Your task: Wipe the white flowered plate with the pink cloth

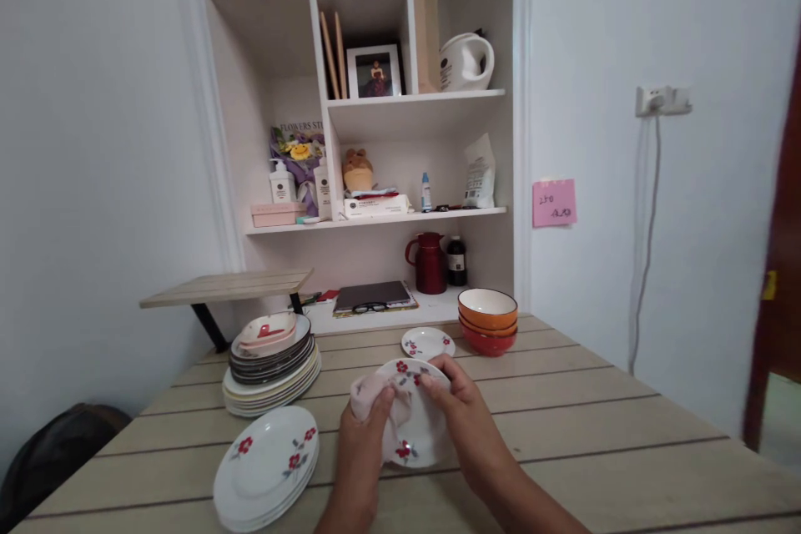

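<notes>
A white plate with red flowers [420,421] is tilted up over the table between my two hands. My right hand [466,417] grips its right rim, thumb on the face and fingers behind. A pale pink cloth [375,400] is bunched in my left hand [366,442], which presses it against the plate's left side. Just behind lies a small flowered plate [428,343] on the table. To the left of my left hand sits a stack of matching flowered plates [263,467].
At the back left stands a taller stack of plates [272,375] topped by small pink-rimmed dishes [268,332]. Orange and red bowls [488,321] are nested at the back right. Behind the wooden table [594,434] are a red jug [430,263] and a laptop [374,295] below the shelves.
</notes>
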### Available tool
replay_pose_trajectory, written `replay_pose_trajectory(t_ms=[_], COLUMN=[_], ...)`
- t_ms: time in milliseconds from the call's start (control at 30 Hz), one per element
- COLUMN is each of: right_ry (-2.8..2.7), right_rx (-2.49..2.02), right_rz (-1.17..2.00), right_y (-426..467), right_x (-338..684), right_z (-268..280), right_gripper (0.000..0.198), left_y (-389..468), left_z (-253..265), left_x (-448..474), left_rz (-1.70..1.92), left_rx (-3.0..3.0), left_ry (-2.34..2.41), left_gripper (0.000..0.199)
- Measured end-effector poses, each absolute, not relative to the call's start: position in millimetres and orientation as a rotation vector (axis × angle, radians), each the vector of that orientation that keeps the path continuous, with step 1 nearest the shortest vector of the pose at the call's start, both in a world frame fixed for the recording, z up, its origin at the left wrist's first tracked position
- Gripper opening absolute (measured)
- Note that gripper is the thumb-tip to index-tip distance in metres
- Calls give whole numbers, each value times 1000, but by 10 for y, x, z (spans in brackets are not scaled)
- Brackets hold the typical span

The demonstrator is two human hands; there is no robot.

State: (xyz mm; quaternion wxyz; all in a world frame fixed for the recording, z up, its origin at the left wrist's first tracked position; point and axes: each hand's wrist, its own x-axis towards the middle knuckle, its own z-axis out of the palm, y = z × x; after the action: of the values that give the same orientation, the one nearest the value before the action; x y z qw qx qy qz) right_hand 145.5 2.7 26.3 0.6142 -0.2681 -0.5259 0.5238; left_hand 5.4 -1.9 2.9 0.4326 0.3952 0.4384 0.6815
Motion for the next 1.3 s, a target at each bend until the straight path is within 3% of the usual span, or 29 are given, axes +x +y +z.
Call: replay_pose_trajectory(t_ms=[267, 400, 533, 667, 833, 967, 1133, 1300], right_ry=[-710, -864, -1280, -1725, -1945, -1865, -1571, -1167], right_rx=[-554, -582, -743, -781, -883, -826, -778, -600], right_rz=[1423, 1393, 961, 454, 230, 350, 809, 1216], right_y=[27, 73, 104, 54, -2, 4, 40, 31], right_x=[1259, 1317, 1530, 1661, 1673, 1631, 1506, 1406], right_z=[158, 157, 271, 386, 421, 413, 303, 243], right_gripper=[39, 32, 24, 23, 19, 13, 10, 18], left_y=[-13, -38, -10, -9, -86, -94, -33, -27], left_z=[-59, -34, -32, -30, 14, 35, 13, 50], left_x=[146, 153, 91, 60, 117, 149, 101, 96], left_rz=[1660, 1683, 1795, 1817, 1872, 1923, 1923, 1880], left_rx=[755, 703, 912, 1402, 1651, 1482, 1242, 1081], left_ry=[891, 836, 1075, 1162, 1140, 1181, 1299, 1336], left_gripper=[66, 62, 51, 27, 16, 24, 42, 47])
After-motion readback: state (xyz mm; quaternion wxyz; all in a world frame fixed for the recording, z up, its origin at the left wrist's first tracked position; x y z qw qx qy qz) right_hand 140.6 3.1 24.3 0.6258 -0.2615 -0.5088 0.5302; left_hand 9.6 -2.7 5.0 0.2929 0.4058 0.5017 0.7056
